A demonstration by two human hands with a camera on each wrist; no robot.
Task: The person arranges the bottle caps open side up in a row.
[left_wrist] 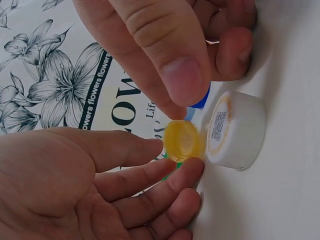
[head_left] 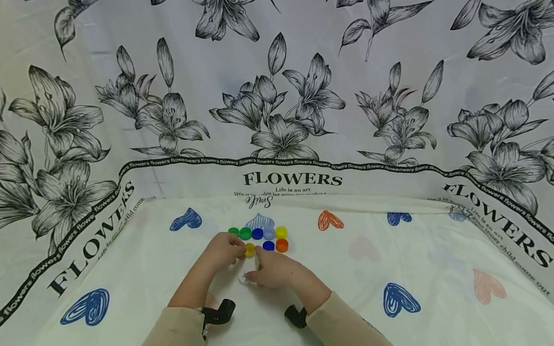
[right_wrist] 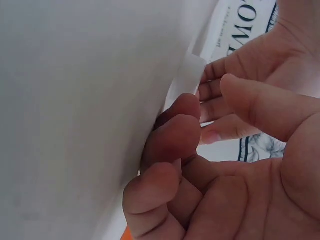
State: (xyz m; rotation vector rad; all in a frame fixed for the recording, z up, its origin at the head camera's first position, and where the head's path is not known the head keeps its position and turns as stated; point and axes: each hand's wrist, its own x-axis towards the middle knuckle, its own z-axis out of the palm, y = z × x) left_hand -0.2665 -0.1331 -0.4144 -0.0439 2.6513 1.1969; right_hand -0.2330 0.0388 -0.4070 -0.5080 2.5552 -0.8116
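Observation:
My left hand (head_left: 225, 251) pinches a yellow bottle cap (left_wrist: 182, 140) between thumb and fingertips, at the left part of a group of coloured caps. My right hand (head_left: 277, 269) comes in from the right, its index fingertip at the same yellow cap. In the right wrist view the thumb (right_wrist: 260, 102) stands out straight and the other fingers are loosely bent. A white cap (left_wrist: 237, 131) with a printed QR code stands on the cloth, close below the yellow one and near the right thumb.
Behind the hands lie green (head_left: 245, 233), blue (head_left: 258, 233), light blue (head_left: 269, 233) and yellow (head_left: 281, 232) caps in a row. Nearer are another blue cap (head_left: 268, 246) and an orange one (head_left: 281, 245). A heart-printed cloth (head_left: 345, 298) covers the table; a flower-printed curtain (head_left: 274, 140) hangs behind.

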